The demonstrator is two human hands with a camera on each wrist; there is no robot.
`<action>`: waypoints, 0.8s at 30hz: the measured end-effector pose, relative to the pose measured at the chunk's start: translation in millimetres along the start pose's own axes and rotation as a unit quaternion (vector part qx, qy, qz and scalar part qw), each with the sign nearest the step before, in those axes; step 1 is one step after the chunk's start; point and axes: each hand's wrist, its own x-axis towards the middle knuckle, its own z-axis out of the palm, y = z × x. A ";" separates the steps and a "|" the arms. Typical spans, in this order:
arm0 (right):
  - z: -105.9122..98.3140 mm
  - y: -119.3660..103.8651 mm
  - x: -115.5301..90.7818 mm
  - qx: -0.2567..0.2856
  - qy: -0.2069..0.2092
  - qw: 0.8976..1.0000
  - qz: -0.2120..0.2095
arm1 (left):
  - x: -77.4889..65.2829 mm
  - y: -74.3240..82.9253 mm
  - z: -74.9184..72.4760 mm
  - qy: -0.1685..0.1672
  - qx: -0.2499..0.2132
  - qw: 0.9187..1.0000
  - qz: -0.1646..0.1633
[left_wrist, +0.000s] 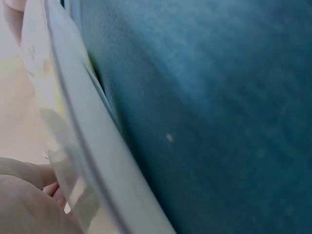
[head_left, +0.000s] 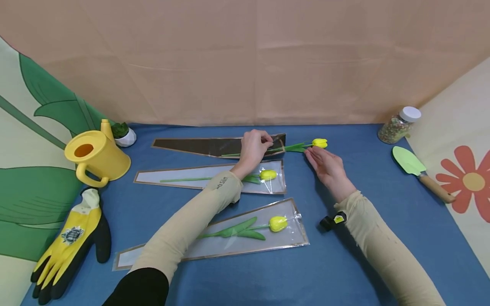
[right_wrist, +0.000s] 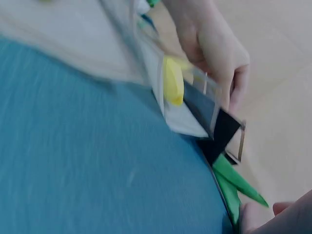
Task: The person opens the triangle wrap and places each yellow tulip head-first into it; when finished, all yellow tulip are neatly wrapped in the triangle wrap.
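Note:
At the back lies a black-backed clear flower sleeve [head_left: 191,145]; my left hand [head_left: 252,148] pinches its upper film near the wide, open end. A yellow artificial tulip [head_left: 319,143] has its stem inside that sleeve, while leaves and bloom stick out to the right. My right hand [head_left: 327,170] holds the tulip just below the bloom. In the right wrist view, green leaves [right_wrist: 236,180] run from the sleeve mouth to my right fingertips [right_wrist: 251,217]. Nearer lie a white-backed sleeve with a tulip [head_left: 268,174] and another sleeved tulip [head_left: 278,223], partly under my left forearm.
On the left stand a yellow watering can [head_left: 103,157] and a small potted plant [head_left: 125,136], with a yellow-black glove [head_left: 76,238] in front. Right, a lidded jar [head_left: 396,127] stands behind a green trowel [head_left: 409,160]. A tan backdrop [head_left: 252,63] rises behind the blue cloth.

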 end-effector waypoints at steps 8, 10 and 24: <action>19.5 7.2 7.9 0.065 0.042 0.997 -0.001 | -0.8 -2.7 0.3 -0.009 0.011 1.000 -0.002; 21.7 7.2 9.6 0.085 0.051 0.995 0.006 | -0.9 -3.6 0.7 -0.007 0.013 1.000 -0.002; 33.5 13.8 16.8 0.080 0.094 0.992 -0.035 | -2.4 -2.6 1.2 -0.005 0.029 0.999 0.016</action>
